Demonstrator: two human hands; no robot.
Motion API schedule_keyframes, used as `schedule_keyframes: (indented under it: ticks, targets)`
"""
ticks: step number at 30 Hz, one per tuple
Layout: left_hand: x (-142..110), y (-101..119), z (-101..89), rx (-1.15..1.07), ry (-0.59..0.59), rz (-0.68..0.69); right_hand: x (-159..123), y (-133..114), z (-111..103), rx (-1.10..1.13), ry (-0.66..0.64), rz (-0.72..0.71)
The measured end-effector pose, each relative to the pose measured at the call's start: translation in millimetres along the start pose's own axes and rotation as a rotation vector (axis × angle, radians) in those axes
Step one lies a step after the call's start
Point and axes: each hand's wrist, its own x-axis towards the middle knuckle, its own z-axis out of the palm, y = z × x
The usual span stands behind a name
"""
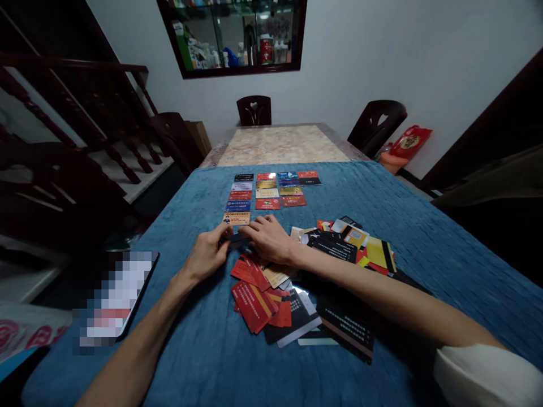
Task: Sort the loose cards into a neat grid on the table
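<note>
A dark card point(240, 238) lies low over the cloth between my hands, just below the yellow VIP card point(236, 219). My left hand point(207, 251) pinches its left end between thumb and fingers. The fingers of my right hand point(268, 237) curl onto its right end, partly hiding it. Ahead, several cards stand in overlapping columns, among them a blue card point(237, 206) and a red card point(267, 204). Under and beside my right forearm spreads a loose pile, with red cards point(254, 305), black cards point(348, 325) and a gold card point(380, 252).
A blue cloth point(190, 362) covers the near part of the table. To the left lies a phone-like device point(127, 294), its screen blurred out. Dark wooden chairs point(377, 124) surround the table. A red bag point(410, 141) sits at the far right.
</note>
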Motion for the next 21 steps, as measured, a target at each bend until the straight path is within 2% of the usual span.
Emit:
schedule_keyframes:
  ticks: [7, 16, 19, 21]
  targets:
    - [1, -1, 0.3, -0.067, 0.084, -0.038, -2, 3, 1, -0.133, 0.135, -0.053]
    - [1, -2, 5.9, -0.144, 0.126, -0.049, -8, 10, -4, -0.211, 0.224, -0.06]
    - [0, 1, 9.0, -0.097, 0.131, -0.013, -12, 12, -7, -0.217, 0.238, -0.048]
    - [-1, 5, 11.4, -0.032, 0.148, 0.062, -15, 14, -10, -0.21, 0.244, -0.038]
